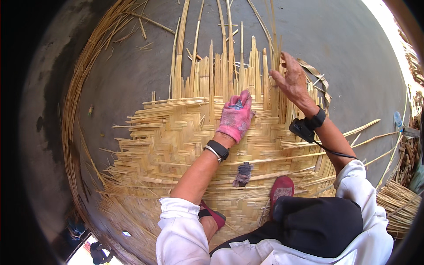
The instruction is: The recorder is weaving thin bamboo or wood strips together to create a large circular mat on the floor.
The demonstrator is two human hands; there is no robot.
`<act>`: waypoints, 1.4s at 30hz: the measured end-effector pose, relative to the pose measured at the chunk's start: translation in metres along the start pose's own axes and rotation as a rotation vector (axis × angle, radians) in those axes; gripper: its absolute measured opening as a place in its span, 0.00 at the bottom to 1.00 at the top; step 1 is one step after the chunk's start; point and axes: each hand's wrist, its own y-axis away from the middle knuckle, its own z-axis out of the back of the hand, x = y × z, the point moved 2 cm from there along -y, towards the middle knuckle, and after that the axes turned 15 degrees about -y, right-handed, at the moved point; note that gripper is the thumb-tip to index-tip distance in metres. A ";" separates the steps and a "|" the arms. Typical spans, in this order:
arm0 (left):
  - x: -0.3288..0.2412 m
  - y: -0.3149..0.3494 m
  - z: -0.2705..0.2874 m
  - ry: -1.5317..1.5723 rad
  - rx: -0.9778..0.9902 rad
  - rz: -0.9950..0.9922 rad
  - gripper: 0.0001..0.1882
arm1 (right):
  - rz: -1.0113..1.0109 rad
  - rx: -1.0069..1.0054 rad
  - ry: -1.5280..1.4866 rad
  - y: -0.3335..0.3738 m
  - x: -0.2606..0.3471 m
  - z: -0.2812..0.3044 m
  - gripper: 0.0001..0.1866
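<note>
My left hand (236, 116), in a pink work glove, rests on the woven mat (190, 128) of split cane strips, just below where the upright strips (204, 73) stick out. Its fingers are curled, and whatever they hold is hidden beneath the glove. Bare and raised higher to the right, my right hand (293, 81) has its thumb and fingers apart beside a long upright strip (274, 62). I cannot tell whether it touches that strip. The mat shows a zigzag weave, with loose cross strip ends jutting out on both sides.
My feet in red shoes (282, 187) stand on the mat, near a dark rag (242, 174). Long bundled stalks (73, 101) curve along the left. A cane pile (399, 203) lies at the right edge. Loose bits and a curled dry leaf (316, 73) lie on the grey floor (353, 66).
</note>
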 end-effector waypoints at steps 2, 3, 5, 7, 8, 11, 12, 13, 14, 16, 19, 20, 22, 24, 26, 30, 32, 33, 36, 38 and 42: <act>0.003 0.016 0.001 -0.021 0.166 -0.024 0.23 | 0.355 -0.233 0.021 -0.006 0.018 -0.004 0.12; 0.005 0.026 0.008 0.084 0.004 -0.123 0.23 | 0.269 -0.013 -0.140 -0.005 0.023 -0.019 0.11; 0.012 0.049 0.017 0.164 -0.181 -0.210 0.21 | 0.349 0.344 -0.208 -0.005 0.037 -0.065 0.11; 0.034 0.065 0.021 0.148 -0.158 -0.133 0.19 | 0.530 0.437 -0.215 -0.003 0.049 -0.116 0.10; 0.048 0.071 0.022 0.130 -0.096 -0.081 0.17 | 0.539 0.443 -0.174 -0.004 0.052 -0.138 0.10; 0.097 0.082 0.032 0.028 -0.194 0.132 0.13 | 0.336 0.641 0.169 -0.011 0.048 -0.181 0.11; 0.116 0.085 0.034 -0.006 -0.200 0.251 0.13 | 0.385 0.640 0.115 -0.014 0.049 -0.186 0.11; 0.132 0.088 0.037 -0.009 -0.231 0.346 0.12 | 0.319 0.669 0.101 -0.019 0.046 -0.190 0.10; 0.148 0.089 0.037 0.006 -0.211 0.453 0.11 | 0.271 0.686 0.088 -0.023 0.044 -0.190 0.10; 0.172 0.082 0.035 0.034 -0.166 0.545 0.09 | 0.274 0.669 0.020 -0.031 0.042 -0.188 0.10; 0.192 0.056 0.029 0.090 -0.199 0.559 0.09 | 0.033 0.748 -0.236 -0.035 0.037 -0.186 0.11; 0.192 0.047 0.028 0.106 -0.259 0.486 0.10 | 0.076 0.767 -0.277 -0.036 0.038 -0.186 0.11; 0.191 0.034 0.026 0.158 -0.272 0.478 0.07 | 0.176 0.743 -0.132 -0.034 0.040 -0.185 0.09; 0.191 0.023 0.023 -0.191 0.000 0.477 0.07 | 0.296 0.708 -0.102 -0.032 0.044 -0.182 0.09; 0.192 0.018 0.023 -0.151 0.027 0.503 0.07 | 0.357 0.662 -0.061 -0.030 0.047 -0.178 0.09; 0.190 0.016 0.021 0.163 -0.107 0.220 0.07 | 0.225 0.678 -0.228 -0.027 0.043 -0.171 0.09; 0.184 0.014 0.014 0.149 -0.171 0.266 0.10 | 0.297 0.618 -0.318 -0.022 0.039 -0.169 0.11; 0.181 0.009 0.007 0.034 -0.156 0.306 0.13 | 0.319 0.595 -0.261 -0.023 0.035 -0.170 0.11; 0.180 -0.017 -0.014 -0.485 0.143 0.262 0.15 | 0.113 0.521 -0.231 -0.022 0.015 -0.175 0.14; 0.185 -0.025 -0.021 -0.167 0.126 0.430 0.15 | 0.169 0.586 -0.285 -0.022 0.007 -0.178 0.14; 0.189 -0.026 -0.016 0.000 0.153 0.603 0.13 | 0.184 0.557 -0.275 -0.024 -0.005 -0.176 0.12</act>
